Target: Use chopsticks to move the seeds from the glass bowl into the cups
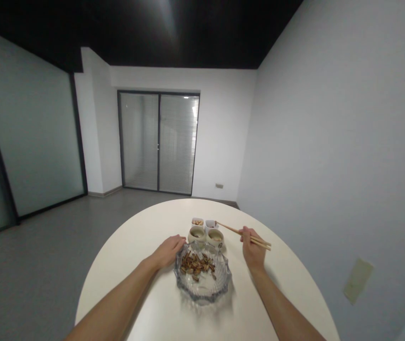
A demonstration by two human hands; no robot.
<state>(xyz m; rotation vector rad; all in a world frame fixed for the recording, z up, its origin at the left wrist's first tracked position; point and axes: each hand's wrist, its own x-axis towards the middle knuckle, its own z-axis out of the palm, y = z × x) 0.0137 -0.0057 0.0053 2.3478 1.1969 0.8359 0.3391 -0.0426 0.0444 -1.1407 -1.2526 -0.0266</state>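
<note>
My right hand [253,247] is closed around a pair of wooden chopsticks [229,228]. Their tips reach the rim of a small white cup [211,225] at the back right; a tiny dark bit shows at the tips, too small to name. Beside the left rim of a scalloped clear glass bowl [202,297] lies my left hand [169,250], fingers stretched forward; whether it touches the glass I cannot tell. Brown elongated pieces [197,264], like nuts or seeds, are heaped in the bowl, mostly toward its far left.
Behind the glass bowl stand two cream round cups [197,233] with a little content in each. Farther back, a second small white cup [197,222] holds pale nut-like pieces. All rest on a round white table [124,265], with a white wall [330,142] on the right.
</note>
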